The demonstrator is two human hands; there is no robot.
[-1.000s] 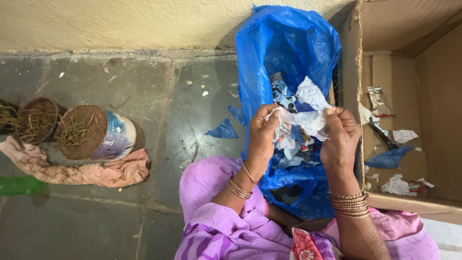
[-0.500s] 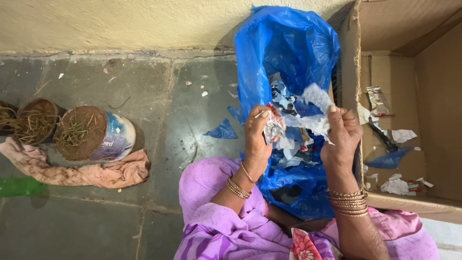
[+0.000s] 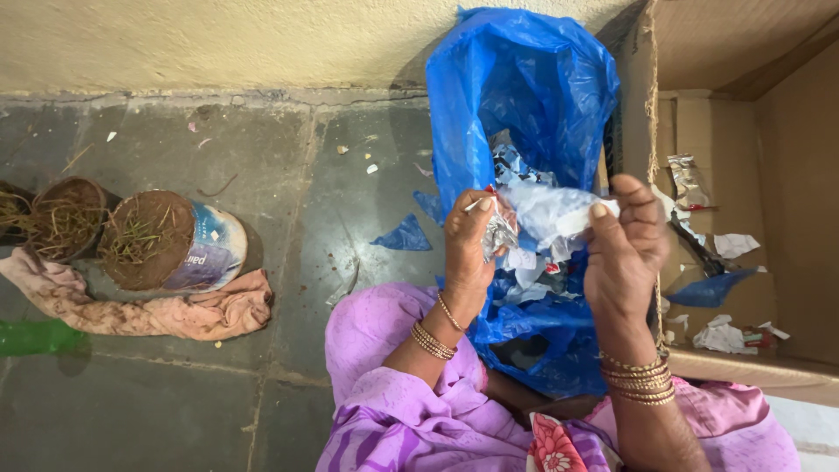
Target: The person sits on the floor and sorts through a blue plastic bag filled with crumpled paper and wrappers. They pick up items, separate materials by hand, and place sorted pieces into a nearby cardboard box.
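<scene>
Landmark: blue plastic bag, open against the wall. Well left of it, soil-filled pots on a pinkish rag. Over its mouth, I see the left hand clamped on a crumpled silvery wrapper. The right hand pinches a white plastic scrap, long axis running sideways between both grips, touching each. Cardboard box just right of the bag.

Single head view, steep downward, close over lap; wall at frame top.
</scene>
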